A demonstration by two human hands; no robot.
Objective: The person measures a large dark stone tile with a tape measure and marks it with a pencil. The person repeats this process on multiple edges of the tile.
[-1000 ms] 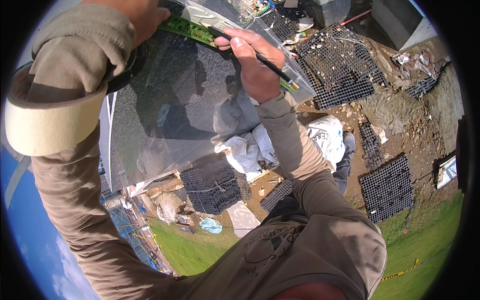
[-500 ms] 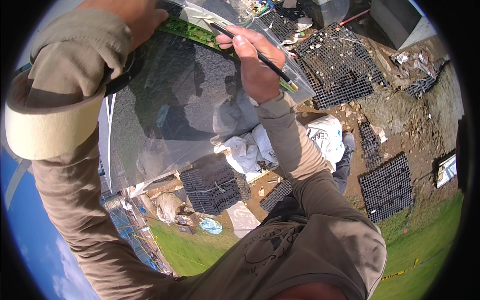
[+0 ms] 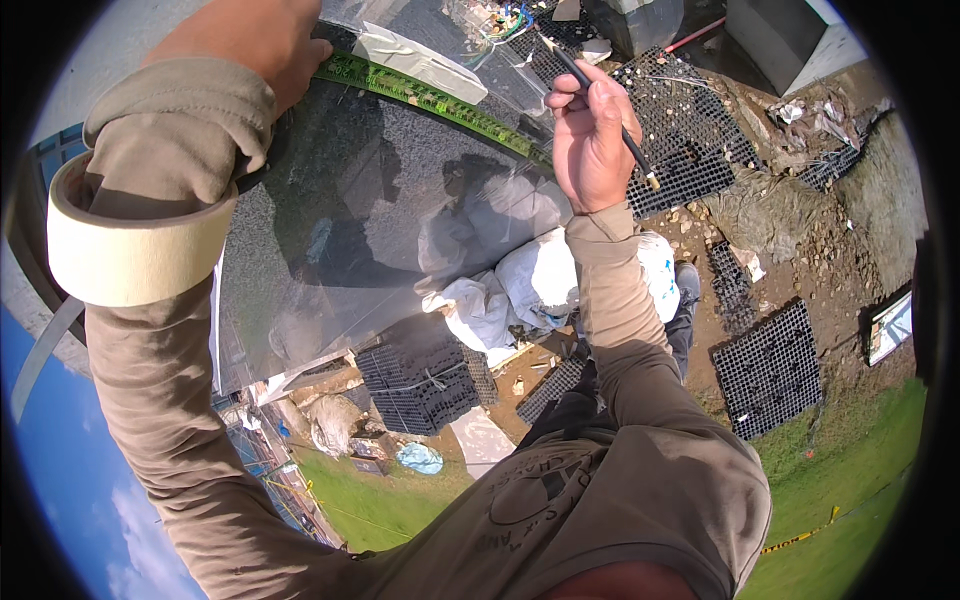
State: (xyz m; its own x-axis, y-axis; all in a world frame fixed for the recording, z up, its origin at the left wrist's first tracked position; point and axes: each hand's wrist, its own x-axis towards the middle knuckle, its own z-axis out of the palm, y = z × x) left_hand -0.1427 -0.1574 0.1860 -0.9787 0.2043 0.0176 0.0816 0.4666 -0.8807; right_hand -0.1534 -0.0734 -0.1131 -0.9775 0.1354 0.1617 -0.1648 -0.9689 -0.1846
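Observation:
In my right hand [image 3: 592,150] is a slim black pencil [image 3: 620,125], pinched between thumb and fingers and held clear of the panel. A dark, glossy panel [image 3: 330,250] stretches across the view, mirroring my shape. Along its upper part lies a long green strip [image 3: 430,100] with dark marks, like a ruler. My left hand [image 3: 245,45] is at the strip's left end, thumb against it; the other fingers are mostly hidden. A cream piece of tape [image 3: 420,60] sits just above the strip. Around my left forearm hangs a roll of masking tape [image 3: 140,255].
White sacks [image 3: 535,275] lie beneath my right forearm. Black grid mats [image 3: 770,370] and a strapped stack of them [image 3: 415,375] rest on the stony ground. A grey block [image 3: 775,45] stands at the upper right. Yellow barrier tape [image 3: 800,538] crosses the grass.
My right hand has moved right with the pencil, off the green strip and away from the cream tape. My left forearm and the tape roll have shifted slightly right.

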